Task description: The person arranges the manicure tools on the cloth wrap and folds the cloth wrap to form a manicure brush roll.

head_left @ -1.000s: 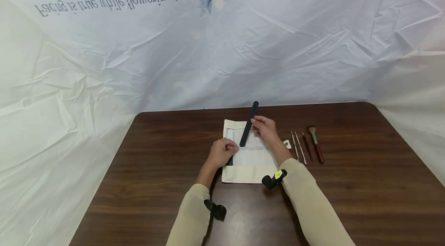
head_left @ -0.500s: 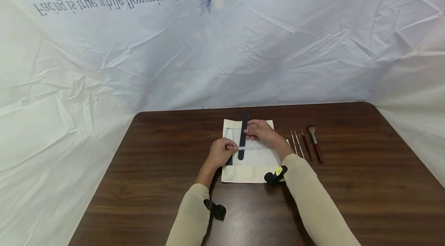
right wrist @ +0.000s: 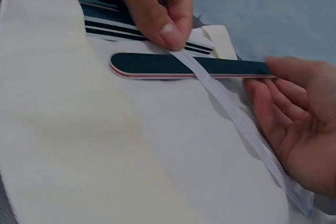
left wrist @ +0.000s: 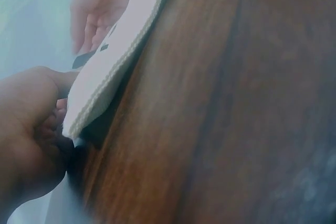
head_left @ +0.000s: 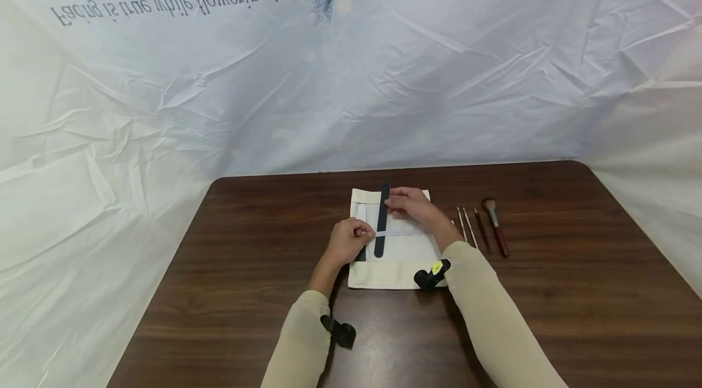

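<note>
A cream cloth tool case (head_left: 384,276) lies unfolded on the table, with a white elastic band (right wrist: 231,106) across it. My left hand (head_left: 347,240) pinches this band between thumb and forefinger at the case's left side. My right hand (head_left: 412,205) holds a dark nail file (right wrist: 152,65) with a red-and-white edge by its far end. The file passes beneath the band, its near rounded end showing on the near side. Left of it, partly hidden by my left hand, lies a flat piece with black and white stripes (right wrist: 113,29).
Right of the case, two thin metal tools (head_left: 467,226), a slim dark reddish tool (head_left: 482,229) and a brush (head_left: 496,226) with a red handle lie on the brown wooden table (head_left: 247,266). White sheeting (head_left: 274,102) hangs behind the table.
My right hand has brought the nail file left and toward me, from tilted above the case to under the elastic band. The left hand has stayed in place on the band.
</note>
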The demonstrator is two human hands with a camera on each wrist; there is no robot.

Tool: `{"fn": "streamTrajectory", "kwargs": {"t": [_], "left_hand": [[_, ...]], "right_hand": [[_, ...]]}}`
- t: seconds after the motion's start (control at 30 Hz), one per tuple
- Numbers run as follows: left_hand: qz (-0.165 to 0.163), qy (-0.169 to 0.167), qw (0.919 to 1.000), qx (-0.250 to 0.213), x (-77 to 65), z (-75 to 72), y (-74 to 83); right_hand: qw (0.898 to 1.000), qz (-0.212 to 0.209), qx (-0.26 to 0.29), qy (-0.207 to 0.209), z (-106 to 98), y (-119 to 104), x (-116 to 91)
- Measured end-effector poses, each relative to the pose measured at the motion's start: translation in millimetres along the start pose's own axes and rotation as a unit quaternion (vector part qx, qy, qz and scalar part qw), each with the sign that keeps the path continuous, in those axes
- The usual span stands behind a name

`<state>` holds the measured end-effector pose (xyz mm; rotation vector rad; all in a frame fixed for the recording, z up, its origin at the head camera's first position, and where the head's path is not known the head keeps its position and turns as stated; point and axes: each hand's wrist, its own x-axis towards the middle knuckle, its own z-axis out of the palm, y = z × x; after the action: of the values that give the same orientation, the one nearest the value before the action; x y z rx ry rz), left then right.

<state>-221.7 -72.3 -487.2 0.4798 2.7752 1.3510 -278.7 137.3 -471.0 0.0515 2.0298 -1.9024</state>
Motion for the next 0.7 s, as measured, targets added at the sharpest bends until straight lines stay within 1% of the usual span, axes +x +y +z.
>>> {"fn": "streamTrajectory", "kwargs": {"t": [0.07,0.2,0.3,0.37,0.43,0.5,0.6,0.7], "left_hand": [[0.001,-0.001,1.0000,0.000,0.1,-0.2,-0.1],[-0.005,-0.004,1.0000,-0.001,0.4,-1.0,0.5],[-0.006,-0.005,1.0000,-0.002,0.5,-1.5,1.1],[-0.009,-0.007,0.9999,-0.002,0.8,-1.6,1.2],[-0.010,-0.008,0.9999,-0.003,0.8,-1.7,1.2],[-0.011,-0.010,0.9999,-0.004,0.9,-1.6,1.2],[-0.013,-0.011,0.9998,-0.005,0.8,-1.5,1.2],[-0.011,-0.009,0.9999,-0.002,1.0,-1.1,0.9]], "right_hand": [[0.999,0.006,0.018,0.036,3.5,-0.9,1.1],[0.996,0.007,0.014,0.093,10.4,-3.0,4.4],[0.994,0.008,0.006,0.112,13.3,-4.0,6.6],[0.994,0.015,0.002,0.111,13.5,-4.4,6.9],[0.995,0.022,-0.006,0.099,12.3,-4.8,5.9],[0.997,0.026,-0.015,0.073,9.7,-4.8,4.3],[0.999,0.032,-0.036,0.020,3.7,-4.7,2.0],[0.997,0.035,-0.064,-0.034,-2.7,-5.3,0.5]]}}
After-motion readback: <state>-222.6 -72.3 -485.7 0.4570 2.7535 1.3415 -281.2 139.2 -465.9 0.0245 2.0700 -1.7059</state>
